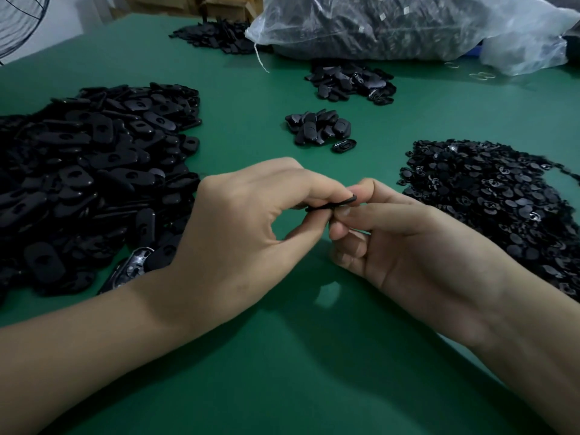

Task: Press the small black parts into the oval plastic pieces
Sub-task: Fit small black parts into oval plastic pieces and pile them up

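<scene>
Head view of a green table point(282, 372). Above its middle, one black oval piece point(332, 203) is held edge-on between both hands, clear of the table. It is pinched by the left hand point(251, 221) between curled forefinger and thumb. It is gripped likewise by the right hand point(408, 246), whose thumb is laid on top and whose curled fingers point(348, 246) are tucked beneath. The fingertips of the two hands meet at the piece. Whether a small part is seated in it cannot be told, as its faces are hidden by the fingers.

At left, the oval heap point(94, 171) is spread widely. A shiny piece point(135, 268) is seen at its near edge, just beside the left wrist. At right, the small parts point(489, 208) are heaped near the right hand.

Beyond the hands, a near cluster point(317, 127) of ovals is seen, with a far cluster point(351, 81) behind it. A far pile point(216, 36) is set at the table's back edge. A clear bag point(392, 23) filled with dark parts is laid at back right, with rubber bands point(481, 76) just before it. A fan point(22, 20) is seen at upper left, and boxes point(219, 4) behind the table.
</scene>
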